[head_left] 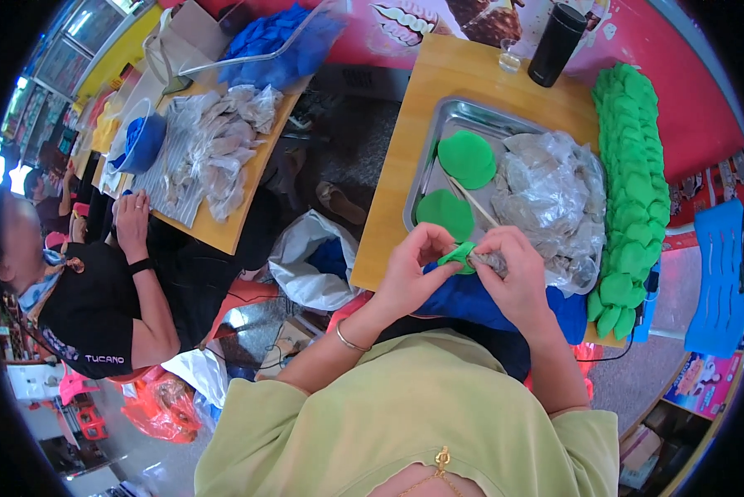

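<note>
Close to my body, both hands meet over a small folded green piece that looks like cloth or soft sheet. My left hand pinches its left side between thumb and fingers. My right hand is closed at its other side, around a greyish crumpled wad that looks like thin plastic. Just beyond them is a metal tray. In it lie two groups of flat green discs, a thin wooden stick and a heap of clear, crumpled plastic. Blue cloth lies below my hands.
A long bundle of overlapping green pieces runs along the table's right side. A black flask and a clear cup stand at the back. To the left, a person sits at another table; a white sack stands between.
</note>
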A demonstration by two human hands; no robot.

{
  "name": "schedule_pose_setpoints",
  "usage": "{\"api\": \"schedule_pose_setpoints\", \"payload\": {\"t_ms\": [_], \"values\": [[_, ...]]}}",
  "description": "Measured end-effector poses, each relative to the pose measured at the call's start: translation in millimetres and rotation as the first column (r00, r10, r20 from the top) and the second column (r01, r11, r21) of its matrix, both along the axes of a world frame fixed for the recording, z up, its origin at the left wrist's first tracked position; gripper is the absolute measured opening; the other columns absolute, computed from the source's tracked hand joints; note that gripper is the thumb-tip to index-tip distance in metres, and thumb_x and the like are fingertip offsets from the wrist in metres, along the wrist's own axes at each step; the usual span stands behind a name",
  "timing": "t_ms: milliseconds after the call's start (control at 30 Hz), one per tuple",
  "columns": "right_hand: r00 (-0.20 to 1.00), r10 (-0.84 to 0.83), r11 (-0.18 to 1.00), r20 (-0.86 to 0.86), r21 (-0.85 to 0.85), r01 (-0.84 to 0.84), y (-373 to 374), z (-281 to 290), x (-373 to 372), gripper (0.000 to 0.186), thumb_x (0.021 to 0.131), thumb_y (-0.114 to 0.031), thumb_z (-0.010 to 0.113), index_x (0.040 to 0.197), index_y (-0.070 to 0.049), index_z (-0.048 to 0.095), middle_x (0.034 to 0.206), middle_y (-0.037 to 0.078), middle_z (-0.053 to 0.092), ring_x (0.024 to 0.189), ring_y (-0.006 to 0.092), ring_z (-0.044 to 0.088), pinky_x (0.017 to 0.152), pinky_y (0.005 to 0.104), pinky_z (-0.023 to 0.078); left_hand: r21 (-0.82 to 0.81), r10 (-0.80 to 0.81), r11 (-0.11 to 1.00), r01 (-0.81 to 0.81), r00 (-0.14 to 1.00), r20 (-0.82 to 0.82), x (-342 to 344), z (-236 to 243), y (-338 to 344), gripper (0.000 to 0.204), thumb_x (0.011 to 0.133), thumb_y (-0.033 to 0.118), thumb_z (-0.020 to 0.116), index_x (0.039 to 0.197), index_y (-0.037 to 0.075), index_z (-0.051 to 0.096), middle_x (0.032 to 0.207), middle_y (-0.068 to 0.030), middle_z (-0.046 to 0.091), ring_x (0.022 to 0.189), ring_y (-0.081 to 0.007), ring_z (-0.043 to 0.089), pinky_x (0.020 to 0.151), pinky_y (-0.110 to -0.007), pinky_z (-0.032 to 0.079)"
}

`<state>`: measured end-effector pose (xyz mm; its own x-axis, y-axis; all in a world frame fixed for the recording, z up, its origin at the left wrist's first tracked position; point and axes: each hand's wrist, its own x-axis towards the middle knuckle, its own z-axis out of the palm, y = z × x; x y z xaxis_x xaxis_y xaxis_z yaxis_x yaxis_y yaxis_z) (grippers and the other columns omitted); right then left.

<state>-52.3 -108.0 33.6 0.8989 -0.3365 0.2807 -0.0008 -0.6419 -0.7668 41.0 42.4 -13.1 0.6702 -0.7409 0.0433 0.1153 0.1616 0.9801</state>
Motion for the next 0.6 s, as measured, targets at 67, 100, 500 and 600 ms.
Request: {"api": "schedule_pose_setpoints", "payload": {"t_ms": [67, 100, 500, 600], "values": [[0.992, 0.051, 0.995, 0.116, -0.096, -0.040, -1.1, 1.1, 2.3, 0.018, 0.074, -0.004, 0.067, 0.088, -0.006, 0.056, 0.086, 0.013, 0.062, 0.081, 0.0294, 0.063, 0.068, 0.0349, 0.050, -0.032, -0.017, 0.999, 0.015, 0.997, -0.069, 1.9, 0.7, 1.0, 0.032, 0.079, -0.004, 0.066, 0.104, 0.003, 0.048, 0.095, -0.0029, 0.058, 0.090, -0.0088, 0.057, 0.081, -0.024, 0.047], [0.992, 0.047, 0.995, 0.116, -0.096, -0.036, -1.7, 1.2, 0.2, 0.018, 0.074, -0.004, 0.067, 0.088, -0.006, 0.056, 0.086, 0.013, 0.062, 0.081, 0.0294, 0.063, 0.068, 0.0349, 0.050, -0.049, -0.026, 0.999, 0.021, 0.994, -0.102, 2.4, 3.7, 1.3, 0.028, 0.081, -0.005, 0.065, 0.102, 0.003, 0.048, 0.094, -0.0030, 0.057, 0.089, -0.0078, 0.056, 0.081, -0.023, 0.047], [0.995, -0.087, 0.969, -0.039, -0.236, 0.075, -0.4, -5.5, -9.1, 0.021, 0.067, -0.008, 0.070, 0.080, -0.009, 0.053, 0.074, 0.007, 0.060, 0.068, 0.0287, 0.061, 0.055, 0.0368, 0.047, 0.075, 0.152, 0.936, -0.344, 0.587, 0.795, -10.1, 15.7, -3.4, 0.027, 0.063, 0.018, 0.079, 0.076, 0.006, 0.059, 0.080, -0.0081, 0.053, 0.080, -0.0281, 0.052, 0.068, -0.037, 0.043], [0.994, -0.105, 0.985, -0.020, -0.142, 0.101, 0.5, -5.9, -9.7, 0.021, 0.068, -0.008, 0.071, 0.079, -0.008, 0.053, 0.074, 0.008, 0.059, 0.067, 0.0286, 0.061, 0.055, 0.0357, 0.046, 0.090, 0.114, 0.941, -0.325, 0.557, 0.823, -9.1, 10.9, -7.3, 0.025, 0.063, 0.017, 0.079, 0.075, 0.007, 0.060, 0.078, -0.0066, 0.052, 0.078, -0.0261, 0.052, 0.066, -0.036, 0.042]]}}
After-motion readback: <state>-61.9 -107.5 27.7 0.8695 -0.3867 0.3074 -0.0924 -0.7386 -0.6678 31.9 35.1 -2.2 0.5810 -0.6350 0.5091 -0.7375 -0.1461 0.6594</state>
